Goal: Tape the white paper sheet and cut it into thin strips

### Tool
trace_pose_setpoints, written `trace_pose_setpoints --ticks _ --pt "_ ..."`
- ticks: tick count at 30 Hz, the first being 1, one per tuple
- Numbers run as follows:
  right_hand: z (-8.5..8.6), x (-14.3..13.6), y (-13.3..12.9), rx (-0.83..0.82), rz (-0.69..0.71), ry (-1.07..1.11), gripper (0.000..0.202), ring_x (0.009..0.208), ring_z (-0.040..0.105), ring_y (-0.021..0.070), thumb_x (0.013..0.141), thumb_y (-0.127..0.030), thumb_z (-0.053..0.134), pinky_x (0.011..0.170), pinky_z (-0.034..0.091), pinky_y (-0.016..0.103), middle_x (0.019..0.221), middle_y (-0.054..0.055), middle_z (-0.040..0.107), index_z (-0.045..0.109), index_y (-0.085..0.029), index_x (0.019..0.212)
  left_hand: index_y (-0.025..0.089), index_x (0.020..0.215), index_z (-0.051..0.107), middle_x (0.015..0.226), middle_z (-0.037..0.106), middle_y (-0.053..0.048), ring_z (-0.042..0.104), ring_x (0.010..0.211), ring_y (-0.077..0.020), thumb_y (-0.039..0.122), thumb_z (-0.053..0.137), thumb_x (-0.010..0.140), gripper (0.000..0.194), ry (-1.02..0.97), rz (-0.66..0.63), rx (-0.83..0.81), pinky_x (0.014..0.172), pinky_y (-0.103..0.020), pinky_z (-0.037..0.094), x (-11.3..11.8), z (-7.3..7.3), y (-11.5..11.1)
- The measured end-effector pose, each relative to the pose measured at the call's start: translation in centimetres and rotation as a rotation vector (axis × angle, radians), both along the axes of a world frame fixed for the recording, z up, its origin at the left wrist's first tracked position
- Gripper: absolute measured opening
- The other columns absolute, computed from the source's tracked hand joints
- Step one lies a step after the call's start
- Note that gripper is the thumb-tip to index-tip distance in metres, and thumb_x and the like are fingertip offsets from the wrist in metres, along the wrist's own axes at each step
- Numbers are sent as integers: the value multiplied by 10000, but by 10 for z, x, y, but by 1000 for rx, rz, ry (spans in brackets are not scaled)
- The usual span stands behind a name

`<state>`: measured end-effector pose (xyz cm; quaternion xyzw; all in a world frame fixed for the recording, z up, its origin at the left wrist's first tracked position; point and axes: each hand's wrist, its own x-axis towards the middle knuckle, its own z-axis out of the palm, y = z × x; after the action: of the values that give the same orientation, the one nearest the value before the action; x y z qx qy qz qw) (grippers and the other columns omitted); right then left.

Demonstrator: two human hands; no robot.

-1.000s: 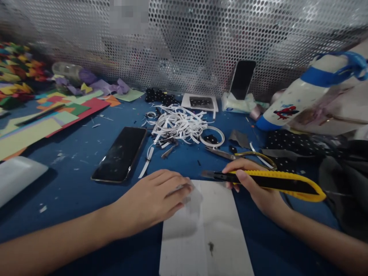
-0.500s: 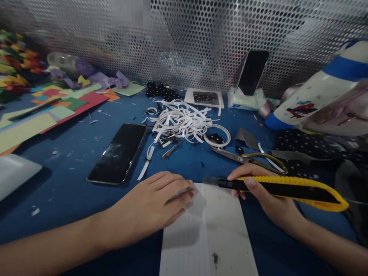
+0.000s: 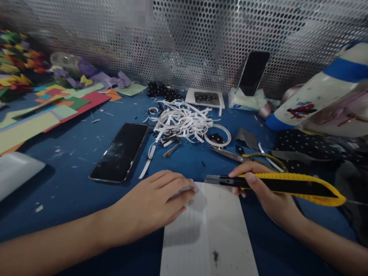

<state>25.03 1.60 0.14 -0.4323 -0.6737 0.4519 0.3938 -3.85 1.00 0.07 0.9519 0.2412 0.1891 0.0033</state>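
My right hand (image 3: 263, 189) grips a yellow and black box cutter (image 3: 299, 186), thumb on top. Its blade lies level over the far edge of a white sheet (image 3: 227, 230) in front of me. The sheet has a lengthwise line down it, faint ruled lines on the left part and a dark smudge on the right. My left hand (image 3: 161, 201) rests on the sheet's far left corner, fingers together and curled. A thin grey sliver shows between its fingers; I cannot make out what it is. Just beyond my right hand lie scissors (image 3: 230, 154).
A phone (image 3: 120, 153) lies left of centre. Behind it are a heap of white paper strips (image 3: 184, 120) and a tape roll (image 3: 217, 135). Coloured paper (image 3: 34, 122) spreads at left. A second phone (image 3: 253, 73) leans by the perforated metal panel (image 3: 189, 42); a bottle (image 3: 310, 96) tilts at right.
The box cutter has shifted slightly left and its handle has risen a little, with the blade now seen more clearly at the sheet's edge. My left hand stays nearly still.
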Motion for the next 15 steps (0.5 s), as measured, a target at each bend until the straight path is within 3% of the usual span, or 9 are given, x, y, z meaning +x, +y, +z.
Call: trace_pose_setpoints --ticks 15 --pt "-1 2 0 -25 29 11 224 617 631 107 1005 -389 508 545 510 172 698 -6 681 682 -249 986 163 1226 624 1166 663 -87 630 1064 -230 152 464 1002 276 -16 6 9 895 -385 565 2 2 0"
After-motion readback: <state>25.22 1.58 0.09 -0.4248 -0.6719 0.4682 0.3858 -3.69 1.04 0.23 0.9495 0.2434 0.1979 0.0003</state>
